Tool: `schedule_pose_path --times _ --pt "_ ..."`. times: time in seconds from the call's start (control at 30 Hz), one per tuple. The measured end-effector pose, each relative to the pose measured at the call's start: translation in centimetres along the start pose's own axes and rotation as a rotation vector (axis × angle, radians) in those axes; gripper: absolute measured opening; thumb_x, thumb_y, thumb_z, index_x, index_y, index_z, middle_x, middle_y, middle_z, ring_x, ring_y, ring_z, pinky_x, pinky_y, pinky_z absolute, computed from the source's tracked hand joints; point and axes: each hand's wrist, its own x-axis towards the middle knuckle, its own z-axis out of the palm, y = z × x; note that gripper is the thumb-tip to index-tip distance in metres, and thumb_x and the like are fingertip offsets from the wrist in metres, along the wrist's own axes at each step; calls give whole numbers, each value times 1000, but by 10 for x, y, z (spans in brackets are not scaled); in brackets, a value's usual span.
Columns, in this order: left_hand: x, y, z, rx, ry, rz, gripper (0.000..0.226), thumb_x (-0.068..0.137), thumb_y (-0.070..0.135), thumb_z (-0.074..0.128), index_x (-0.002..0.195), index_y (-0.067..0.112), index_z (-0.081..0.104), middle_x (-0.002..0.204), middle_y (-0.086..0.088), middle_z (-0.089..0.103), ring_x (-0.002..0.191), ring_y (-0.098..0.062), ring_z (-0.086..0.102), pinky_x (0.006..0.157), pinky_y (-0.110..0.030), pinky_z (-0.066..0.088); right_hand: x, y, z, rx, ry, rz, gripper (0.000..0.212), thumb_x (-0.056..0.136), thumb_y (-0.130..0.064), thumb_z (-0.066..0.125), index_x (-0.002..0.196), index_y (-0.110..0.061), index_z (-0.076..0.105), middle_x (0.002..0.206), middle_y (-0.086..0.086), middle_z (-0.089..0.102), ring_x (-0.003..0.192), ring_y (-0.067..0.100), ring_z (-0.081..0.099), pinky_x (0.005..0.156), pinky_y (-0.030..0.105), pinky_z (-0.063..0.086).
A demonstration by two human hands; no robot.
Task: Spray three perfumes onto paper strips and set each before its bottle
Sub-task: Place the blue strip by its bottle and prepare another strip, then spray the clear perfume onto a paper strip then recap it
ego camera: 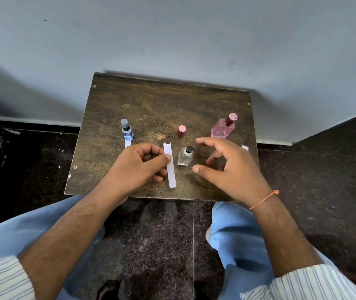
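**Strip pinched beside the clear bottle**

Striped cuffs at the bottom corners, pale blue trousers between them, dark speckled floor below. Forearms reaching forward over a small worn wooden table (151, 100) pushed against a grey wall. Left hand (139, 166) curled, thumb and fingers pinching a white paper strip (170, 167) near its middle, strip held lengthwise over the tabletop. Right hand (229, 165) spread and relaxed, fingers apart, gripping nothing, hovering just right of the clear bottle (185, 156); thin orange thread (264, 199) round that wrist. Clear bottle upright, black-topped, just beside the strip. Blue bottle (127, 129) standing at the left, second strip (127, 143) lying directly in front of it, partly hidden by the left hand. Pink bottle (223, 126) at the right, capped in pink. Loose pink cap (181, 131) standing alone between blue and pink bottles. Small white scrap (244, 147) peeking past the right hand.
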Motion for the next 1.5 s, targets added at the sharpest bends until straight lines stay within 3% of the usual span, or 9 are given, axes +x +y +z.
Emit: schedule_pose_path --times 0.17,0.4,0.6,0.73,0.87,1.0,1.13,1.33,1.5 --pt "4 -3 0 7 18 1 3 95 12 79 95 9 79 74 -5 78 66 -12 70 64 -25 64 5 4 17 89 26 -22 53 90 -33 88 139 -39 69 131 -24 71 95 12 71 86 19 55" --pt "5 -6 -1 -31 34 13 8 94 13 81 88 16 86 80 -6 81 73 -12 73 71 -25 65 8 2 37 113 64 -42 38 91 -35 87 128 -31 76 114 -21 76 97 5 72 88 26 59" --pt "5 -6 -4 -47 29 1 11 97 19 78 91 17 88 89 -14 81 77 -14 72 73 -25 64 9 1 37 432 42 104 26 92 -43 76 117 -36 75 100 7 76 94 15 72 89 55 64" --pt "5 -7 -3 -52 16 -7 14 100 21 74 99 15 87 92 -17 81 79 -13 72 74 -25 64 8 -12 32 783 -73 200 20 108 -18 65 127 -16 69 107 8 71 93 22 76 80 48 64" --pt "5 -6 -2 -50 -3 -17 19 103 23 70 103 11 83 96 -9 84 81 -15 73 76 -29 65 7 -18 30 1036 -156 250 29 101 -30 58 125 -15 65 97 8 66 74 23 70 55 34 50" --pt "3 -4 0 -30 -15 -13 18 104 22 69 106 8 80 98 -10 84 81 -16 73 82 -39 64 6 -16 28 1124 -227 265 27 101 -31 49 121 -16 61 92 10 67 69 17 52 58 33 29" --pt "2 -4 0 -47 -14 -4 11 102 18 72 105 13 82 99 -15 83 81 -17 74 76 -32 66 8 -12 29 1155 -295 305 41 108 -50 43 117 -16 65 83 4 57 68 15 46 59 33 26" --pt "2 -4 1 -28 0 34 7 97 15 78 101 12 83 79 0 73 67 -9 62 67 -26 62 8 -14 29 1167 -296 352 60 110 -62 33 111 -15 71 78 4 52 65 14 45 58 34 23" --pt "0 -2 0 -82 -28 31 10 98 14 76 102 5 77 93 -8 84 67 -11 67 65 -25 61 10 -12 30 1174 -272 360 60 110 -62 32 109 -16 71 77 4 52 64 15 44 58 34 22"
